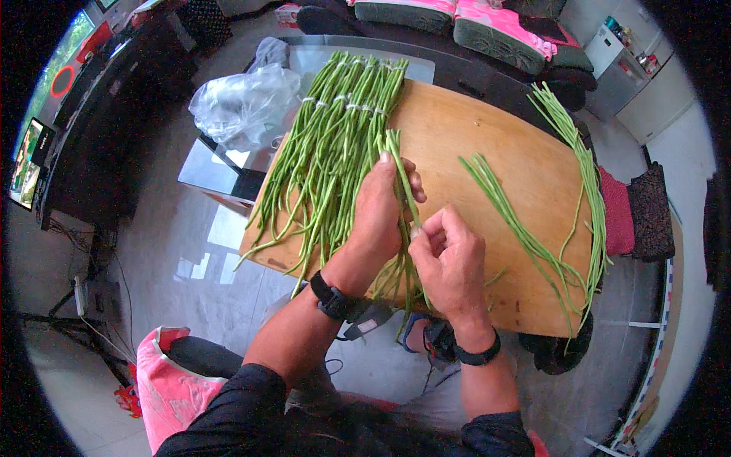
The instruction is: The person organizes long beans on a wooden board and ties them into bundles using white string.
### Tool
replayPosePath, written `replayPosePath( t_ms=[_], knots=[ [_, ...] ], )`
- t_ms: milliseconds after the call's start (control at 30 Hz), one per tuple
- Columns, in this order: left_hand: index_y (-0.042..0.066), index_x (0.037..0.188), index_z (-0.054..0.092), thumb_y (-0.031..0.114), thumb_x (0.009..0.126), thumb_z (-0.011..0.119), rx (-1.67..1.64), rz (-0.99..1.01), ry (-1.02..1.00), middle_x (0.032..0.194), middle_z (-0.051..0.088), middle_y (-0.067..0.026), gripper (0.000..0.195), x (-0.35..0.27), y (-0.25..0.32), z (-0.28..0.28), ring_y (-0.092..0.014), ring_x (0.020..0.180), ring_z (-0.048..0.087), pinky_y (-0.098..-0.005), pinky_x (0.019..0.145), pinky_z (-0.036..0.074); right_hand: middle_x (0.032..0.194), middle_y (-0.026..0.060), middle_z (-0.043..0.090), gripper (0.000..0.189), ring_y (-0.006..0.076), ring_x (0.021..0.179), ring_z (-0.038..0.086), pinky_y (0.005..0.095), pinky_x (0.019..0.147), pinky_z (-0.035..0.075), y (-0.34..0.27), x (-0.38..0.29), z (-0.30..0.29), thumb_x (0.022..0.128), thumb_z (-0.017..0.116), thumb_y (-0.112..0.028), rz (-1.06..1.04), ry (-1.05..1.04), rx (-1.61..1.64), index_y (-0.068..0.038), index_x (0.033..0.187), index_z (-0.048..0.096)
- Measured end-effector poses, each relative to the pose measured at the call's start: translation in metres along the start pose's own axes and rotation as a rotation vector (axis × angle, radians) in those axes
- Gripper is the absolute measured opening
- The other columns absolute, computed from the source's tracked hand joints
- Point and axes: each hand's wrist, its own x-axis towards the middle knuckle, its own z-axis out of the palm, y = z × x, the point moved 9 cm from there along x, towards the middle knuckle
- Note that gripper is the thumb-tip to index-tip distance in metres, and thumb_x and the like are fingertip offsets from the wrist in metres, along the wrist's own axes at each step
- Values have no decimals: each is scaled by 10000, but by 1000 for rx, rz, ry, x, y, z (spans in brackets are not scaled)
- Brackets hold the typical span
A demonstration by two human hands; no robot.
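My left hand (pixel 377 208) is closed around a small bunch of green yardlong beans (pixel 404 180), whose cut ends stick up past the thumb. Thumb and fingertips of my right hand (pixel 451 265) pinch one of these beans just below. The rest of the bunch hangs over the near edge of a wooden board (pixel 451 123). Close by my left hand, several bean bundles (pixel 337 134) lie side by side, bound with whitish ties (pixel 353 107). Right of my right hand lies a thin loose bunch of beans (pixel 502 211). A longer loose pile (pixel 588 183) runs along the board's right edge.
A clear plastic bag (pixel 245 103) sits beyond the board's left side, on a glass-topped table (pixel 208 165). A pink cloth (pixel 171 388) drapes a seat at lower left. A sofa (pixel 497 45) stands at the back. Short bean scraps (pixel 497 276) lie on the board.
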Motion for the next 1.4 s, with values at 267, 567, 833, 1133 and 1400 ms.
replayPosePath(
  t_ms=[267,567,833,1133,1400],
  knots=[
    [92,1070,533,414,1079,384,-71,-135,-52,794,562,-7,354,-4,-6,10,-151,683,538,-282,604,434,696,170,653,138,319,652,687,428,605,524,4,-1,0,862,662,-82,34,-24,-9,-6,830,552],
    [81,1063,528,418,1074,413,-168,-159,-139,727,457,20,357,-5,-11,18,-114,599,391,-255,537,339,711,171,668,164,312,656,691,415,609,529,8,0,0,870,685,-116,63,-111,-29,-2,823,577],
    [84,1027,548,473,1057,411,111,-70,-193,732,468,21,413,-15,-15,29,-102,585,392,-249,514,331,750,39,632,156,95,669,571,280,619,485,17,21,-44,930,688,-119,-3,133,168,-14,867,593],
    [106,1198,555,471,1074,400,346,-97,-420,734,416,75,416,-38,-34,60,-48,613,344,-224,522,286,767,18,638,170,78,690,574,261,636,492,26,33,-58,936,700,-135,7,153,327,-7,866,612],
    [103,1269,540,455,1078,407,426,-64,-514,770,417,74,421,-41,-31,66,-44,638,351,-212,536,292,741,-5,626,160,64,654,554,242,594,471,29,33,-66,927,708,-129,59,92,279,-17,842,630]
  ],
)
